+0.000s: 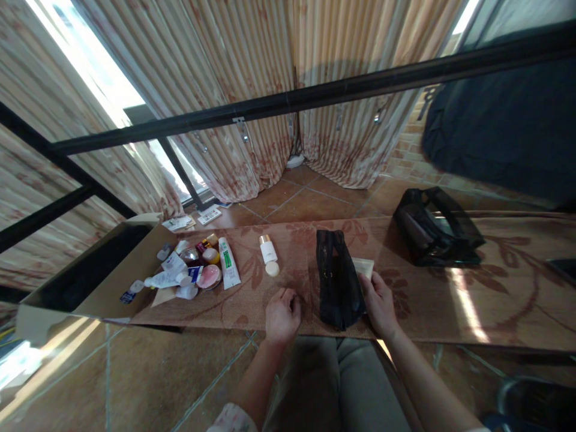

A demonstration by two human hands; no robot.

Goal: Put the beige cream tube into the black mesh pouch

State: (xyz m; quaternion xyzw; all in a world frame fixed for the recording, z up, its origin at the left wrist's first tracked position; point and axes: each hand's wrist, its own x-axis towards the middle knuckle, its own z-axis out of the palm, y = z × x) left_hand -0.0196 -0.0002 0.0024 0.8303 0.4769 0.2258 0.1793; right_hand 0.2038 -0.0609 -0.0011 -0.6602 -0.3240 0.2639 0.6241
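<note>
My left hand [282, 316] rests on the patterned cloth near the front edge, fingers curled, nothing visible in them. In front of it lie a white bottle with a gold cap [267, 249] and a small round beige piece [272, 269]. A black mesh pouch [338, 282] stands between my hands. My right hand [380, 305] is at the pouch's right side, its fingers closed on a pale flat packet [363, 267] partly hidden behind the pouch. Whether that hand also touches the pouch, I cannot tell.
On the left, several cosmetics lie heaped, with a pink round jar [209, 277] and a white-green tube [229, 264]. Beside them is an open cardboard box [112, 288]. A second black mesh bag [434, 231] stands at right. A dark metal rail [315, 99] crosses behind.
</note>
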